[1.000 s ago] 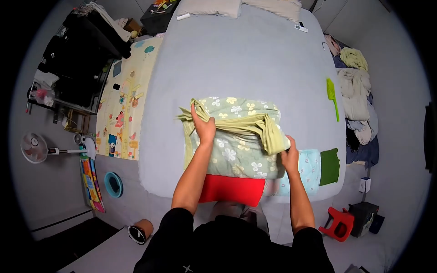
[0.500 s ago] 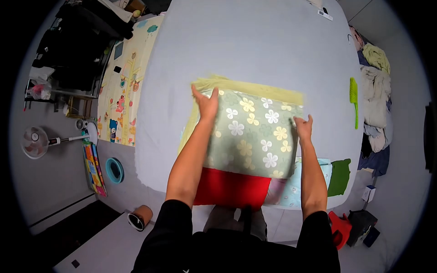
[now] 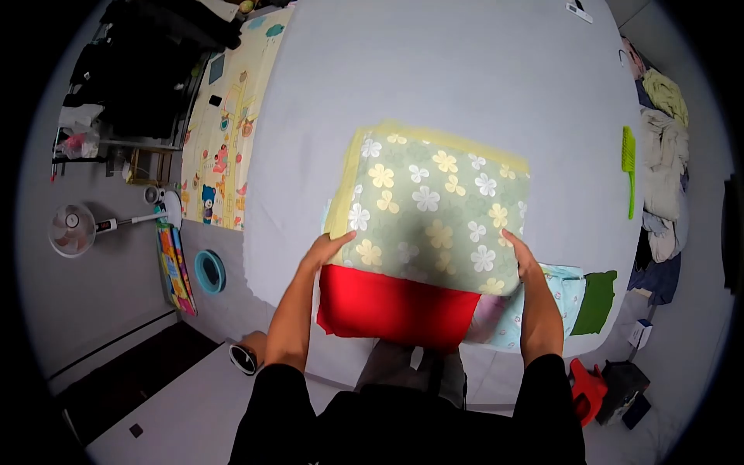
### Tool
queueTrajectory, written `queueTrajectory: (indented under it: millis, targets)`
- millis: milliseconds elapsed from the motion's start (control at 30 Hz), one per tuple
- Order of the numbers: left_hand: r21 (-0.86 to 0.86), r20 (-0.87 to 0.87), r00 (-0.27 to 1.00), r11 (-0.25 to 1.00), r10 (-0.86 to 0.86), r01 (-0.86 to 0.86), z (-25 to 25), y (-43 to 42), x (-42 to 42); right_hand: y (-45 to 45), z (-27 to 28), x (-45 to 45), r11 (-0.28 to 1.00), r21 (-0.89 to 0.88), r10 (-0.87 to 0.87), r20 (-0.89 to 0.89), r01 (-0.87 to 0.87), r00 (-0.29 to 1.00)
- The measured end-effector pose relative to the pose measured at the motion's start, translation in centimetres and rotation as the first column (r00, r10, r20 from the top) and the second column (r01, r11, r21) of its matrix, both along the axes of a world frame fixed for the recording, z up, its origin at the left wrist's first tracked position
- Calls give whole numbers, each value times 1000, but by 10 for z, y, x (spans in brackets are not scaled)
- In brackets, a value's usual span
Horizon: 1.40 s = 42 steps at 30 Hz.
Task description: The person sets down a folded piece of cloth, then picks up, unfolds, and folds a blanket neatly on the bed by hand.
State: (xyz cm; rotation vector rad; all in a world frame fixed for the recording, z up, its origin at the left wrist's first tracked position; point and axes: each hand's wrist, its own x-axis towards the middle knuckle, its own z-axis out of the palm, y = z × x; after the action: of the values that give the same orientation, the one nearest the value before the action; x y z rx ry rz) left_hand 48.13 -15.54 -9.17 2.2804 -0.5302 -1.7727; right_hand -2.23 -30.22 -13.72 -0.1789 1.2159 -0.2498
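Note:
A green cloth with white and yellow flowers point(image 3: 426, 209) lies spread in a rough rectangle on the bed point(image 3: 434, 70), with a yellow-green border along its far and left edges. My left hand point(image 3: 328, 249) grips its lower left edge, thumb on top and the other fingers mostly hidden. At the right edge, my right hand point(image 3: 521, 252) holds the cloth in the same way. A red cloth point(image 3: 395, 310) shows below the flowered one, partly covered by it. Beside my right forearm lie a light blue patterned cloth point(image 3: 562, 298) and a dark green cloth point(image 3: 595, 302).
A green brush point(image 3: 628, 159) lies near the bed's right edge, and a white remote point(image 3: 579, 12) at the top right. Piled clothes point(image 3: 663, 163) stand beyond. On the left are a fan point(image 3: 72, 230), a blue basin point(image 3: 209, 271) and a patterned mat point(image 3: 225, 139).
The folded-over yellow-green cloth has been laid flat, showing more flowers. Both hands have moved down to the cloth's lower sides. The view has shifted.

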Motion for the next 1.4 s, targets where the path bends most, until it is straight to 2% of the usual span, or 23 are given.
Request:
queueTrajectory:
  millis: [33,167,267,300,400,500,533,600,633,733,767,867,900,933,1000,1100,1167,1200,1233,1267,1300,1333,1400]
  targets:
    - [90,-69,997,995,-33,39,11,-9,5,-3,5,3,1000,5,14,9,-14,1000]
    - [144,-71,973,963,-220,228,40,-27,6,-6,4,4,1000,23,-7,51,6,999]
    - [245,-58,976,945,-208,216,37,-24,7,2,9,-3,999,38,4,30,-5,1000]
    - [346,-65,992,930,-112,128,7,-15,18,4,9,-6,999,33,17,21,-18,1000]
    - [183,-115,991,982,75,-53,10,-5,11,3,19,-6,1000,-3,25,38,-25,999]
    - [62,-161,948,962,274,-267,0,-3,9,-1,20,-5,998,-9,56,70,-56,996]
    - [5,-114,931,937,347,-349,-3,-2,6,0,21,-4,999,10,37,72,-38,997]
    - [-119,-26,866,858,500,-499,-8,-1,-9,0,24,-2,999,50,7,79,-11,997]
    - [-153,106,832,836,545,-527,5,-2,-21,0,23,-1,999,45,1,101,-6,995]
    - [-214,-147,734,703,664,-678,-4,23,-31,1,15,-3,1000,9,-14,134,13,991]
    - [-211,-174,652,618,738,-757,-5,29,-42,5,8,-5,1000,1,-21,123,21,992]
    - [-120,-87,441,430,893,-895,7,31,-72,8,7,-3,999,9,-36,105,36,994]
    - [-168,-229,458,428,859,-888,11,34,-76,9,9,-3,998,36,-54,116,50,992]
    - [-194,-274,479,440,834,-877,15,34,-77,10,12,-3,996,62,-74,125,66,989]
    - [-261,-371,519,450,770,-854,21,27,-74,6,21,2,999,-5,-45,56,45,997]
    - [-485,-183,732,588,656,-648,28,0,-56,-9,27,5,992,-128,-16,-70,7,997]
    - [-582,-115,778,593,617,-556,60,-39,-48,-26,40,9,976,-215,-10,-153,-24,988]
    - [-584,-126,797,605,591,-541,85,-61,-43,-41,58,16,963,-267,-14,-187,-37,982]
    - [-577,-163,807,609,567,-544,88,-79,-31,-55,75,22,946,-320,-20,-220,-53,975]
    - [-591,-139,825,623,547,-513,120,-96,-31,-71,85,23,930,-360,-22,-236,-67,972]
    - [-638,-130,848,612,514,-468,127,-108,-20,-83,95,23,912,-401,-25,-250,-80,968]
    - [-655,-143,853,598,502,-462,141,-118,-12,-85,126,31,905,-421,-48,-246,-62,968]
    - [-669,-255,829,528,498,-523,209,-113,-2,-73,225,57,879,-476,-101,-229,-21,968]
